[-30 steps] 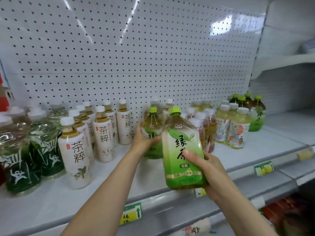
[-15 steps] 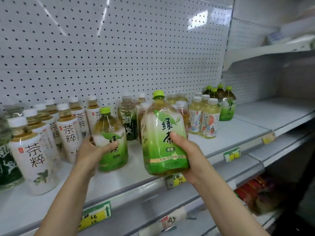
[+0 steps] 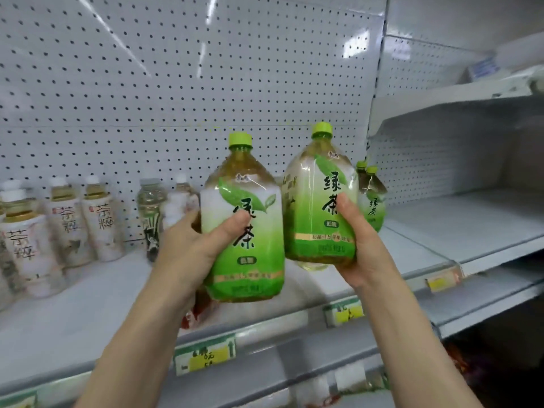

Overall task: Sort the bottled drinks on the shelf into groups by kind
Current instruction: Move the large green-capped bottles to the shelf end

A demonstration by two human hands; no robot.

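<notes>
Both hands raised, L (image 3: 194,248) & R (image 3: 357,240) fingers curled, gripping.

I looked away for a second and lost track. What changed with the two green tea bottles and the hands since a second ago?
The left hand has lifted its green tea bottle off the shelf and carried it right, beside the right hand's bottle. The right hand keeps its grip. The white-label bottles stayed put.

Two held bottles side by side before the shelf (image 3: 88,313); white-labelled bottles (image 3: 67,225) stand left.
</notes>
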